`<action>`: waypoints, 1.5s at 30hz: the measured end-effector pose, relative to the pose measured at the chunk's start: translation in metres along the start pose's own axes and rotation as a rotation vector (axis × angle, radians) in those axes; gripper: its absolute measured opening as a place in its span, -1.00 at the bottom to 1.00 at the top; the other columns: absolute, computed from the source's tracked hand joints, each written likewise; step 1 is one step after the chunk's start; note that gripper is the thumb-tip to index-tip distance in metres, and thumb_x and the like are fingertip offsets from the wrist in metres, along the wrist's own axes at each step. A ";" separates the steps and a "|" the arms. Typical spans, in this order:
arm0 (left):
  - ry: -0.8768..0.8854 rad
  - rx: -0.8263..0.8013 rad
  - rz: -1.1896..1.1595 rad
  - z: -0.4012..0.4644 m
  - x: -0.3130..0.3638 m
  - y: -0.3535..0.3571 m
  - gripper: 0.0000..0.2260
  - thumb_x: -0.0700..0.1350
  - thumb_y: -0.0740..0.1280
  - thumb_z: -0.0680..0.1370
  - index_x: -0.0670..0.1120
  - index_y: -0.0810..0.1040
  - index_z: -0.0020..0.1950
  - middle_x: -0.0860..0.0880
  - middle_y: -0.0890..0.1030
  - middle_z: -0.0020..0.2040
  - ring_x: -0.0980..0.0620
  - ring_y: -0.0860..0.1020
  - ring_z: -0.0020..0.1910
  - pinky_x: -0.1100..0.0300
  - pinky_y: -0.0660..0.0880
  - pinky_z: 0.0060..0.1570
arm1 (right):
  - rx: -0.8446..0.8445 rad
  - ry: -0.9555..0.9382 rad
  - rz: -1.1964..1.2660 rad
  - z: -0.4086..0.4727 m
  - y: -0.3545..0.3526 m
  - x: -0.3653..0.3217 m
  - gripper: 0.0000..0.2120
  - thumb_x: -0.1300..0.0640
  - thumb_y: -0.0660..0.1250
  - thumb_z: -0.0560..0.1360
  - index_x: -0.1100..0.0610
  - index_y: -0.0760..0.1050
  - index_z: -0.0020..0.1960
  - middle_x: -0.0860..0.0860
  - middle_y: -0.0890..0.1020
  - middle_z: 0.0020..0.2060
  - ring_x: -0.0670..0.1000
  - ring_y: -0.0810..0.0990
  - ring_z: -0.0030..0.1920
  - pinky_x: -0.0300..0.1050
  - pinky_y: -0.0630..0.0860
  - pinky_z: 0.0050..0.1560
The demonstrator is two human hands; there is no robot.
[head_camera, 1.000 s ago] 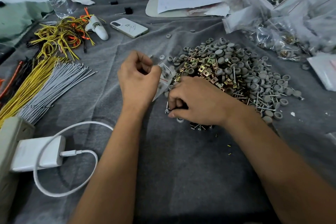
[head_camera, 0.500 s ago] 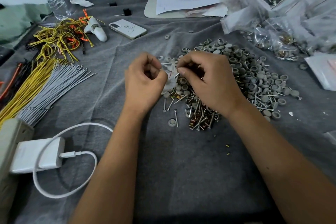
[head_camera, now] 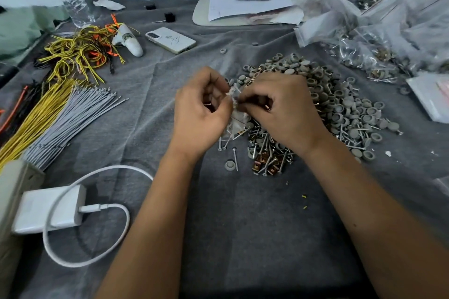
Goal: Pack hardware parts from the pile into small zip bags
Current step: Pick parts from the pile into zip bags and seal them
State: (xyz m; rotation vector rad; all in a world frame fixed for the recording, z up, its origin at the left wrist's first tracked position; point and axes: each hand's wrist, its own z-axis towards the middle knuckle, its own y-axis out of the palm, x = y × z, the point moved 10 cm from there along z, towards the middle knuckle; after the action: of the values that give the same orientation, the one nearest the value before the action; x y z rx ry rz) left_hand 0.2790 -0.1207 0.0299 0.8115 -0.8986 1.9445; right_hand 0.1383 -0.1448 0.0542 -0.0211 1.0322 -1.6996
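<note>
Just above the near edge of the pile (head_camera: 323, 104), over the grey cloth (head_camera: 243, 226): both hands meeting at one small clear bag (head_camera: 237, 120). Left hand (head_camera: 200, 114) curled, thumb and fingertips pinching the bag's top edge — probably to keep the mouth spread and steady, so parts can go in without the film folding shut. Bag hanging down between the two hands, lower part resting near loose screws (head_camera: 234, 155) on the cloth. Right hand (head_camera: 283, 109) curled too, fingertips pressed to the bag's mouth, with something small and coppery showing among the fingers; likely a part being fed in, though exactly what is pinched cannot be told. Knuckles of both hands up, wrists bent slightly inward, forearms coming in from the bottom edge and converging like a V. Hands held right next to the pile rather than away from it — short reach for the next pick, a fair guess. Pile itself: grey round caps at the back, screws and brassy clips (head_camera: 263, 165) at the near side. Filled bags (head_camera: 379, 56) heaped at far right, well apart from the hands. Many parts not yet packed.
</note>
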 end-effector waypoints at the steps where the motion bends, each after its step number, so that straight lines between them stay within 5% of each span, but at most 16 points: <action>1: 0.001 0.006 -0.002 0.000 0.001 0.000 -0.86 -0.34 0.34 0.44 -0.11 0.50 -0.11 0.01 0.49 -0.34 0.11 0.45 -0.35 0.23 0.40 -0.31 | -0.040 0.003 -0.012 0.000 0.004 0.002 -0.89 0.21 0.59 0.43 0.15 0.74 -0.05 -0.01 0.70 -0.17 -0.10 0.61 -0.16 -0.23 0.54 -0.04; 7: 0.020 0.077 0.007 0.000 0.003 -0.006 -0.88 -0.31 0.32 0.43 -0.11 0.49 -0.13 0.06 0.47 -0.36 0.12 0.43 -0.37 0.23 0.39 -0.31 | -0.083 0.036 0.058 -0.001 0.010 0.003 -0.72 0.24 0.55 0.47 0.12 0.70 0.17 -0.05 0.74 0.01 -0.19 0.68 0.00 -0.37 0.54 0.09; 12: -0.018 0.224 0.034 -0.002 -0.003 -0.023 -0.91 -0.26 0.32 0.40 -0.10 0.50 -0.15 0.09 0.46 -0.39 0.11 0.41 -0.41 0.19 0.36 -0.35 | 0.028 0.068 0.026 0.000 -0.008 0.007 -0.84 0.11 0.57 0.45 0.14 0.65 -0.05 -0.08 0.66 -0.17 -0.11 0.59 -0.16 -0.27 0.50 -0.06; 17: -0.033 0.352 0.012 -0.003 -0.004 -0.040 -0.82 -0.26 0.31 0.40 0.03 0.45 -0.20 0.07 0.43 -0.39 0.09 0.38 -0.40 0.15 0.34 -0.35 | -0.471 0.000 -0.256 -0.012 0.041 0.009 -0.82 -0.15 0.55 0.42 -0.11 0.69 -0.04 -0.13 0.49 -0.06 -0.08 0.30 0.10 -0.03 0.39 0.17; 20: -0.041 0.327 0.009 -0.002 -0.006 -0.037 -0.82 -0.26 0.30 0.40 0.04 0.45 -0.20 0.06 0.44 -0.38 0.07 0.39 -0.40 0.14 0.34 -0.35 | -0.577 0.017 -0.363 -0.018 0.054 0.012 -0.81 -0.19 0.49 0.46 -0.13 0.66 -0.02 -0.15 0.36 -0.05 -0.10 0.16 0.11 0.02 0.34 0.30; 23: -0.051 0.265 0.011 -0.001 -0.010 -0.029 -0.87 -0.25 0.30 0.39 -0.02 0.48 -0.18 0.13 0.45 -0.40 0.12 0.40 -0.41 0.18 0.35 -0.36 | -0.511 0.012 -0.338 -0.014 0.051 0.007 -0.82 -0.13 0.45 0.51 -0.06 0.62 0.01 -0.16 0.40 -0.04 -0.10 0.21 0.11 0.02 0.35 0.30; 30: -0.106 0.162 -0.046 -0.001 -0.024 -0.015 -0.86 -0.28 0.33 0.43 -0.05 0.51 -0.13 0.13 0.50 -0.36 0.12 0.45 -0.37 0.20 0.38 -0.35 | -0.017 0.061 -0.135 0.001 -0.008 0.005 -0.85 0.12 0.48 0.53 0.18 0.67 0.04 0.01 0.68 -0.06 0.03 0.60 0.00 0.03 0.53 0.13; 37: -0.074 0.003 -0.088 0.000 -0.016 0.003 -0.83 -0.36 0.33 0.46 -0.10 0.50 -0.08 0.00 0.51 -0.31 0.08 0.46 -0.32 0.20 0.40 -0.30 | -0.130 0.032 -0.067 -0.001 0.009 0.001 -0.79 0.24 0.55 0.46 0.15 0.66 0.08 -0.08 0.64 -0.12 -0.16 0.55 -0.10 -0.18 0.53 0.05; 40: -0.078 -0.013 -0.077 0.000 -0.016 0.005 -0.83 -0.39 0.33 0.47 -0.13 0.49 -0.09 -0.01 0.51 -0.31 0.07 0.46 -0.32 0.20 0.40 -0.29 | -0.095 0.100 -0.016 -0.001 0.007 0.009 -0.75 0.23 0.61 0.40 0.14 0.61 0.00 -0.11 0.63 -0.18 -0.30 0.53 -0.22 -0.43 0.43 -0.12; 45: -0.100 0.014 -0.091 0.000 -0.016 0.001 -0.84 -0.37 0.33 0.46 -0.12 0.50 -0.09 -0.02 0.51 -0.31 0.05 0.47 -0.31 0.18 0.41 -0.28 | -0.058 0.105 -0.050 -0.002 0.002 0.009 -0.81 0.25 0.61 0.39 0.13 0.65 -0.06 -0.11 0.63 -0.19 -0.19 0.53 -0.23 -0.38 0.46 -0.13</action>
State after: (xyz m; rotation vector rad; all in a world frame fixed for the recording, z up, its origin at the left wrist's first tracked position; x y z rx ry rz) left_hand 0.2853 -0.1281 0.0166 0.9482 -0.8922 1.8467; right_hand 0.1351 -0.1509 0.0481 0.0048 1.1674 -1.7303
